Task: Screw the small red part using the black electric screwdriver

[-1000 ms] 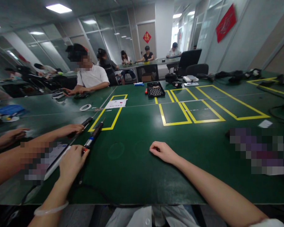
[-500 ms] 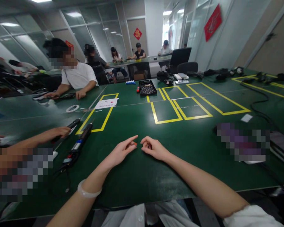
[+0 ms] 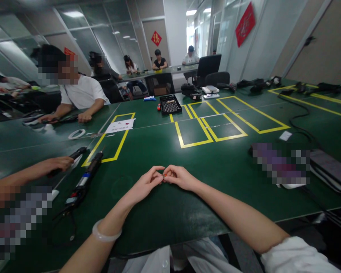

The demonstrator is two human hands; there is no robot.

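Over the green tabletop, my left hand (image 3: 147, 181) and my right hand (image 3: 179, 176) meet at the fingertips. Between them sits a tiny orange-red piece (image 3: 165, 175), mostly covered by the fingers, too small to name. My left thumb and fingers pinch at it from one side, while the curled fingers of my right hand close on it from the other. A white bangle circles my left wrist. To the left of my hands lies an electric screwdriver (image 3: 84, 179) with a black, silver and blue body, its tip pointing away from me.
A co-worker's hand (image 3: 64, 163) at the left grips a dark tool. Yellow tape outlines (image 3: 194, 145) mark the green table (image 3: 147, 140). A black tray (image 3: 170, 104) of small parts stands farther back. A blurred-out phone-like object (image 3: 278, 163) and cables (image 3: 304, 113) lie right.
My right hand has closed the gap to my left, and the fingertips now meet at the orange-red piece, which was at my left fingertips. The whole view has shifted slightly.
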